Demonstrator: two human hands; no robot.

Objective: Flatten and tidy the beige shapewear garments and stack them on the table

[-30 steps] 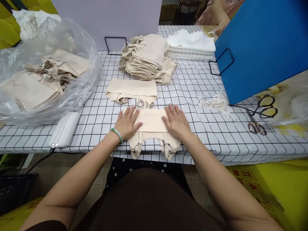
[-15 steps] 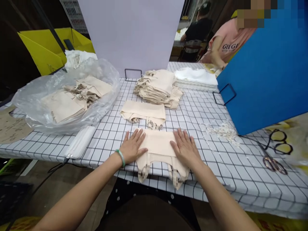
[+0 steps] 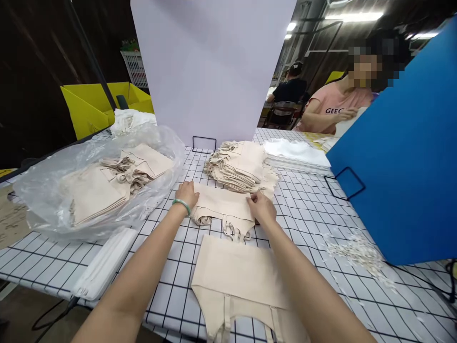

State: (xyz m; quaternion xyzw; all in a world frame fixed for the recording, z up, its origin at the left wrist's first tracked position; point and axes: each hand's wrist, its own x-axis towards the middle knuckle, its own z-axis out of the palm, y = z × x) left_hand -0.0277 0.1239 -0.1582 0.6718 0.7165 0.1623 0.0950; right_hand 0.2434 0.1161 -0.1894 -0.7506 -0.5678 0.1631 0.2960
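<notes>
Both hands at the folded beige garment (image 3: pixel 221 202), which lies flat on the checked tabletop (image 3: pixel 303 228), mid-scene, straps toward the near side.

Right hand (image 3: pixel 262 207): grip narrow, thumb and fingers pinching the garment's far right corner. Left hand (image 3: pixel 186 194): fingers curled at the far left corner; cannot tell whether the grip is closed on the cloth. Green bracelet (image 3: pixel 183 203) on left wrist.

Second garment (image 3: pixel 239 267): near side, laid flat, straps toward the near edge, partly hidden by the right forearm.

Surroundings: garment stack (image 3: pixel 239 166) just beyond the folded one; white cloth stack (image 3: pixel 296 150) to its right. Clear plastic bag (image 3: pixel 46 186) at left, more beige garments (image 3: pixel 96 190) inside; white box-shaped device (image 3: pixel 105 264) with a cord nearer. At right, white scraps (image 3: pixel 359 252) beside a blue board (image 3: pixel 403 166). Far right: co-worker in pink shirt (image 3: pixel 335 105), seated.
</notes>
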